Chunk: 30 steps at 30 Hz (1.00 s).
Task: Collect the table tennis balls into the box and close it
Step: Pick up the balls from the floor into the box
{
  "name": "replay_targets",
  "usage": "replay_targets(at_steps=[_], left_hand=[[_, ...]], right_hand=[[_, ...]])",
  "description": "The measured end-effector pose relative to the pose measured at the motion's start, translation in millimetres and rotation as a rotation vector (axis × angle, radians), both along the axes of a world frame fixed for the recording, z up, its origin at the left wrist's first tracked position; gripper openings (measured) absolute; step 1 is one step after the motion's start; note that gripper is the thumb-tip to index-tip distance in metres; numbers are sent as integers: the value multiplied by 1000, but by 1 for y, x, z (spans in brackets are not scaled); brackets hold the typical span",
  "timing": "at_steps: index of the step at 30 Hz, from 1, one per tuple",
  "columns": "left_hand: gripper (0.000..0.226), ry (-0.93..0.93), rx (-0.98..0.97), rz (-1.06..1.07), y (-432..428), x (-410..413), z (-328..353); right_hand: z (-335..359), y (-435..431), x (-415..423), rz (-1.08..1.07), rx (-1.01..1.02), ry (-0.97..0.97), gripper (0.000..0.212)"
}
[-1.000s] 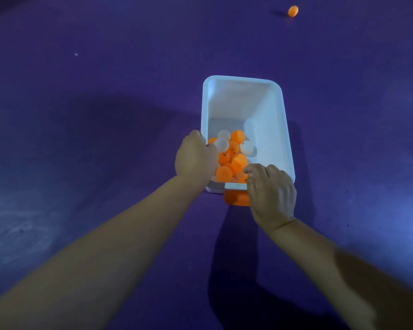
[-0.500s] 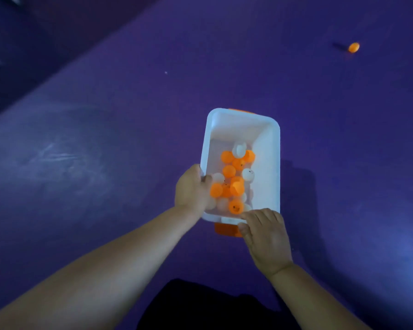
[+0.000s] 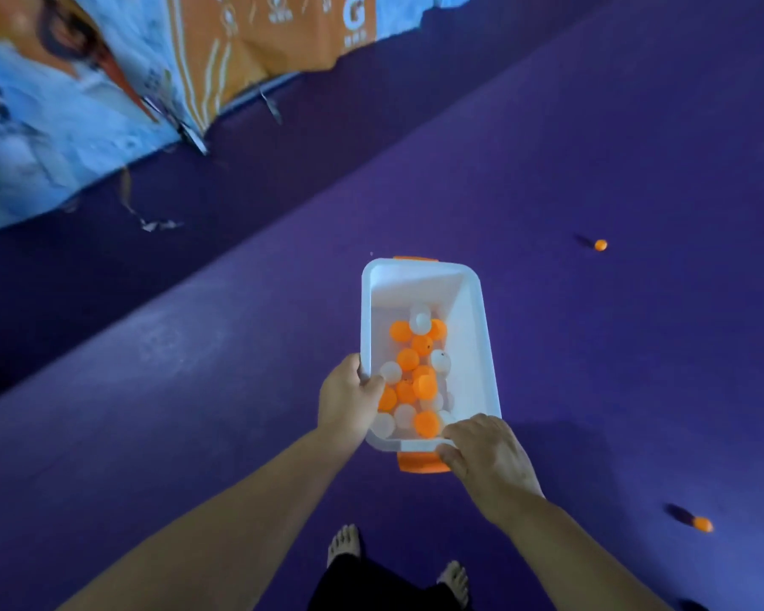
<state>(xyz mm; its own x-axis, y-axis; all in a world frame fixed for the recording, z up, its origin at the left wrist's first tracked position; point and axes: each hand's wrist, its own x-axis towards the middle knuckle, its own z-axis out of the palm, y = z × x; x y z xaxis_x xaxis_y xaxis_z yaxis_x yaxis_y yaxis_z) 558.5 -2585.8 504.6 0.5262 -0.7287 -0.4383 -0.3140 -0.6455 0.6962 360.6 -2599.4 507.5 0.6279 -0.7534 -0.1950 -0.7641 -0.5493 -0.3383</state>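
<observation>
Left hand [image 3: 349,401] grips the near-left rim of the white box [image 3: 481,346], fingers curled over the wall. The box is carried open above the purple floor [image 3: 195,390], part-filled with orange and white balls [image 3: 415,372]; no lid in view. Right hand [image 3: 488,460] clamps the near-right corner, thumb beside the orange latch [image 3: 420,464]. Right of the box, two orange balls lie loose: far ball [image 3: 600,245], near ball [image 3: 703,524].

Step, as judged: mid-collection, carrying. Next: take the box toward the near ball, free one hand, keep the box level.
</observation>
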Motion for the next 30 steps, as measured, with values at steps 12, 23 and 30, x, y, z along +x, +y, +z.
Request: replay_targets(at_steps=[12,23,30], left_hand=[[16,-6,-54,-24,-12,17,117],[34,51,-73,-184,-161,-78,116],[26,-6,-105,-222,-306,-141,131]], right_hand=[[125,-15,10,-13,-5,54,30],[128,-132,-85,-186,-4,2,31],[133,-268,-146,-246,22,-35,30]])
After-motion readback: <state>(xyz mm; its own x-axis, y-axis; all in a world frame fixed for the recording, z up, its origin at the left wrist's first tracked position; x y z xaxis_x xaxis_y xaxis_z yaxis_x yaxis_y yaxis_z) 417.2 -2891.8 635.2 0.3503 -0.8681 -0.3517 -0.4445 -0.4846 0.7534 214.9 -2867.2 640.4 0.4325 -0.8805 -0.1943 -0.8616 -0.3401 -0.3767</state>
